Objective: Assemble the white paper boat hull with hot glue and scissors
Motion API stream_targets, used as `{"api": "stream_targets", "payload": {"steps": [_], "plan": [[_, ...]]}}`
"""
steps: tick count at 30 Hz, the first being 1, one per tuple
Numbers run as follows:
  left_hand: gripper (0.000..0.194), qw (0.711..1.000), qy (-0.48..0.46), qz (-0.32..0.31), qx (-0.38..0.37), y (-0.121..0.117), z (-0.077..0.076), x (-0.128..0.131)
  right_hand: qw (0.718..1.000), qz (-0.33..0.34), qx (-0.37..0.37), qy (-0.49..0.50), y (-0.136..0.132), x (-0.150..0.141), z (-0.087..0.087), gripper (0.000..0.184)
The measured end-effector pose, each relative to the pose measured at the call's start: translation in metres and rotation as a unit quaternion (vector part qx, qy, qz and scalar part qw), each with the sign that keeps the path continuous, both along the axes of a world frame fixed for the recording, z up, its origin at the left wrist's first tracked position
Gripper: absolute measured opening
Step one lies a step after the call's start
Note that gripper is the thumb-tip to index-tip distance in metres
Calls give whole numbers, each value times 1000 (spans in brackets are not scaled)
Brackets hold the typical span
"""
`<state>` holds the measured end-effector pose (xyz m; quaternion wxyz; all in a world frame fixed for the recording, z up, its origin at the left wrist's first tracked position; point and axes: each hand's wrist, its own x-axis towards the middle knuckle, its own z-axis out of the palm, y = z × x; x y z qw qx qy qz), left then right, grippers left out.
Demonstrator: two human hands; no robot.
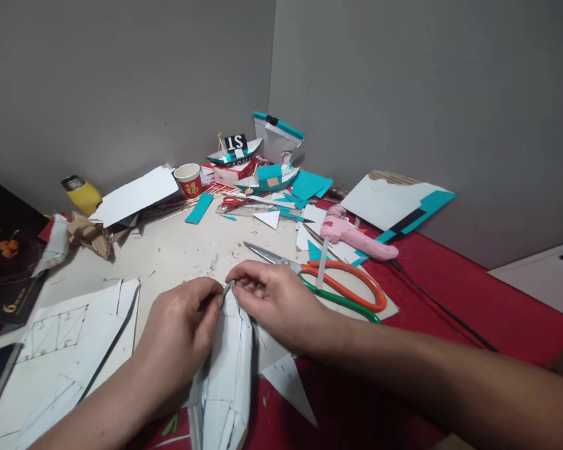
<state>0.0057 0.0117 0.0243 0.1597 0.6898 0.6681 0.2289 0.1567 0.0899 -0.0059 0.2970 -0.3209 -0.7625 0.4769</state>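
Note:
A long white cardboard model boat hull [224,362] with pencil lines lies in front of me, its narrow tip pointing away. My left hand [187,319] pinches the left side of that tip. From the right, my right hand [272,300] pinches the same tip between thumb and forefinger. Just beyond the right hand lie large scissors [342,281] with orange and green handles, blades partly apart. Behind them rests a pink hot glue gun [351,234] with a glue stick near it. A white triangular cardboard scrap [291,384] lies right of the hull.
Small finished boats [268,180] stand at the back among teal cardboard scraps [199,208]. A red paper cup [188,180] and a yellow bottle [82,195] are at the back left. Marked white cardboard [60,344] lies at left. The glue gun's black cord [445,306] runs right.

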Motion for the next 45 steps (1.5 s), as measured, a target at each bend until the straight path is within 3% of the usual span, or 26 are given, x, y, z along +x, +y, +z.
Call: {"api": "stream_targets", "payload": {"steps": [6, 12, 15, 19, 24, 35, 45], "plan": [[15, 999, -44, 17, 21, 0, -6, 1, 999, -15, 27, -28, 2, 2, 6, 16], [43, 992, -90, 81, -39, 3, 0, -5, 995, -51, 82, -8, 7, 9, 18, 14], [39, 994, -77, 61, -50, 3, -2, -5, 991, -73, 111, 6, 9, 11, 20, 14], [40, 996, -25, 81, 13, 1, -6, -1, 988, -84, 125, 15, 11, 13, 20, 12], [24, 998, -10, 48, 44, 1, -10, 0, 989, -63, 135, 13, 9, 14, 19, 11], [25, 997, -50, 58, -4, -1, -17, 6, 993, -23, 117, 4, 5, 10, 14, 12], [17, 969, -226, 90, -31, 2, -21, 7, 992, -36, 122, 15, 3, 8, 13, 13]]}}
